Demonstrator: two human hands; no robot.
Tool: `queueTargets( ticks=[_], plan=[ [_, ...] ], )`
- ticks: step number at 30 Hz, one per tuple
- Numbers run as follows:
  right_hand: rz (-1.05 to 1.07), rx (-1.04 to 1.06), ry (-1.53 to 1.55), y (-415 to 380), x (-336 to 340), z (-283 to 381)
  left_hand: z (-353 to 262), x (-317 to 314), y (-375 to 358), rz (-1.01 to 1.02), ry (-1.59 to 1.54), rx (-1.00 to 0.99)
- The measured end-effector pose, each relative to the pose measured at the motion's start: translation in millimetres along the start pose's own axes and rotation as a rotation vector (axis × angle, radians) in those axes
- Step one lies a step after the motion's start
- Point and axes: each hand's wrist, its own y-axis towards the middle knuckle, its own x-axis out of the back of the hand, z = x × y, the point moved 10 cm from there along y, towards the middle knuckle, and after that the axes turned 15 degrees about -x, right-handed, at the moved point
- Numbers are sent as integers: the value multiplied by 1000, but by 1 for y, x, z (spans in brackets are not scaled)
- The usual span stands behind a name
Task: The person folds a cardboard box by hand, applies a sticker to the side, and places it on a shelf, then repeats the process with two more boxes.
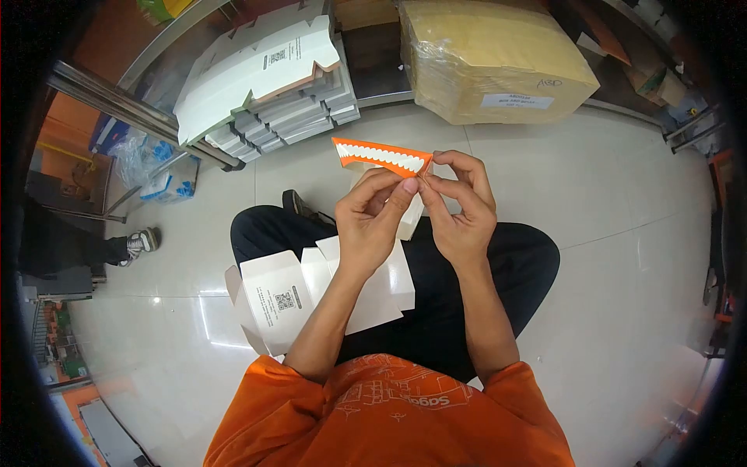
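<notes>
An orange piece of folded card (381, 156), with a row of white rounded shapes along it, is held up in front of me. My left hand (369, 214) pinches its lower edge between thumb and fingers. At its right end my right hand (463, 208) grips the corner, thumb and fingertips pressed together. Part of a whitish carton (411, 220) shows below, between the hands, mostly hidden by them. Across my crossed legs lies an unfolded white carton (274, 300) printed with a QR code; my left forearm passes over it.
Stacked flat white cartons (272, 74) stand ahead on the left, by a metal rack post (117, 97). A plastic-wrapped cardboard box (498, 66) sits ahead on the right. At the left are clear plastic bags (140, 156) and another person's shoe (142, 245) on the tiled floor (615, 288).
</notes>
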Motion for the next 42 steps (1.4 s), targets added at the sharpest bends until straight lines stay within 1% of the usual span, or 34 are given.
queueTargets(
  ticks=[5, 7, 8, 9, 10, 11, 16, 19, 21, 23, 25, 27, 31, 32, 34, 35, 37, 38, 39, 40, 41, 42],
  plan=[
    [28, 12, -42, 0, -4, -3, 6, 10, -2, -67, -29, 27],
    [43, 7, -26, 0, -6, 1, 13, 18, -5, -135, -44, 105],
    [65, -25, -24, 0, -7, 2, 12, 20, -3, -191, -95, 108],
    [88, -57, -21, 0, -9, 1, 13, 19, -3, -189, -94, 109],
    [68, -2, -38, 0, -8, 2, 11, 18, -2, -176, -83, 94],
    [66, -5, -37, 0, -9, 3, 10, 17, -2, -164, -71, 79],
    [-32, -13, -15, -2, -4, 9, 3, 9, -4, -92, -17, 24],
    [-25, -45, 15, -3, -3, 3, -3, 3, -3, -61, 30, -10],
    [-10, -27, 6, -2, -4, 1, -7, 4, 0, -33, 87, -63],
    [6, -9, -2, -1, -4, 2, -5, 7, 1, -47, 65, -49],
    [55, -44, 1, -1, -8, -1, -4, 9, 1, -59, 44, -35],
    [46, -28, -9, -2, -8, -1, -1, 10, -3, -73, 24, 28],
    [6, -17, -30, -2, -4, 1, -4, 3, -5, -69, -44, -11],
    [6, -18, -30, -3, -5, -1, -2, 1, -5, -27, -1, -5],
    [-32, -254, 302, -3, 1, -30, -2, -5, -2, 48, 46, -13],
    [-33, -253, 301, -1, 5, -30, -6, -6, 0, 49, 44, -14],
    [12, -324, 186, 4, 12, -38, -10, -9, 4, 124, 192, 22],
    [78, -246, 128, 8, 14, -30, -14, -9, 7, 126, 191, 21],
    [76, -245, 127, 9, 14, -30, -18, -13, 9, 187, 198, 17],
    [67, -254, 233, 10, 14, -28, -21, -18, 10, 248, 208, 14],
    [60, -262, 341, 12, 13, -27, -20, -18, 10, 248, 211, 12],
    [61, -258, 345, 10, 13, -23, -18, -21, 10, 271, 219, 20]
  ],
)
